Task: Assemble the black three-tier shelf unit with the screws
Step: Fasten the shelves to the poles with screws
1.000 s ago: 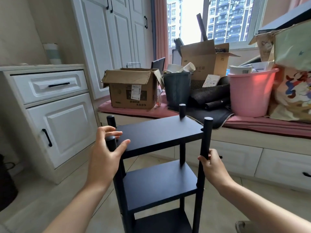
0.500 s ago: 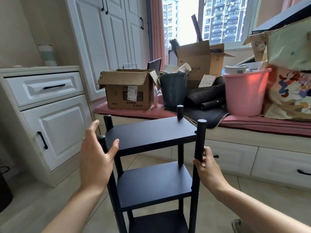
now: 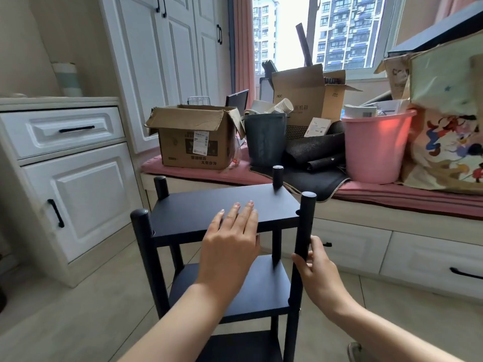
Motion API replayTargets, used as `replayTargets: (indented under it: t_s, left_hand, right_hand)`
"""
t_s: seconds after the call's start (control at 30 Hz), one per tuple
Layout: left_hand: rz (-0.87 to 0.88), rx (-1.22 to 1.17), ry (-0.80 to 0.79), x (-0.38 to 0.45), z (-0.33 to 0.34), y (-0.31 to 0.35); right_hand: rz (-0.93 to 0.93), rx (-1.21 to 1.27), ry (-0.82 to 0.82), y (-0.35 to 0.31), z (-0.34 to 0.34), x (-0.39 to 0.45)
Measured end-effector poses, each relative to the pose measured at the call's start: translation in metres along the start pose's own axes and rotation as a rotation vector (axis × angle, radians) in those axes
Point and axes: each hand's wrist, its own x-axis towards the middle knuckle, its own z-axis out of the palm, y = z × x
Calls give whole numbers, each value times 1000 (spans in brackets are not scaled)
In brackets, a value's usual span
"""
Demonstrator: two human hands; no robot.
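A near-finished black three-tier shelf unit (image 3: 224,205) stands upright on the tiled floor (image 3: 78,317) in front of the window seat, between the white cabinet (image 3: 70,178) on the left and the white drawers (image 3: 350,244) under the seat on the right.

Going left to right: the near-left post (image 3: 142,231) and the far-left post (image 3: 161,187) both stand through the top board, rounded tops clear above it. My left hand (image 3: 230,246) lies flat, palm down, on the near edge of the top board, its grip apart and clamped on nothing, the fingers (image 3: 245,212) spread over the surface. Behind it the far-right post (image 3: 277,176) rises from the back corner. My right hand (image 3: 317,267) is closed around the near-right post (image 3: 304,226) just below the top board, grip together on the post.

All three boards look seated: the top board (image 3: 198,205), the middle board (image 3: 258,291) and the bottom board (image 3: 243,346), each carried by the four posts, which appear straight and parallel. I judge the frame to be essentially put together. No loose screws, tools or spare parts show in view, so I cannot tell whether every screw is driven home; the joints themselves are too dark to read. What seems left, at most, is a check for wobble and a final tightening.

Behind, a cardboard box (image 3: 193,137), a dark bin (image 3: 265,138) and a pink bucket (image 3: 376,147) crowd the cushion.
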Motion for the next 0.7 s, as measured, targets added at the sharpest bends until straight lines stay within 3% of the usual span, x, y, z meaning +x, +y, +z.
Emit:
replayTargets:
  t_s: [0.27, 0.53, 0.7]
  left_hand:
    - [-74, -50, -138, 30, 8, 37]
    - [-83, -68, -69, 42, 19, 43]
    - [-123, -74, -117, 43, 19, 46]
  right_hand:
    - [88, 16, -34, -17, -9, -1]
    - [80, 24, -49, -12, -16, -2]
    - [74, 8, -59, -11, -15, -4]
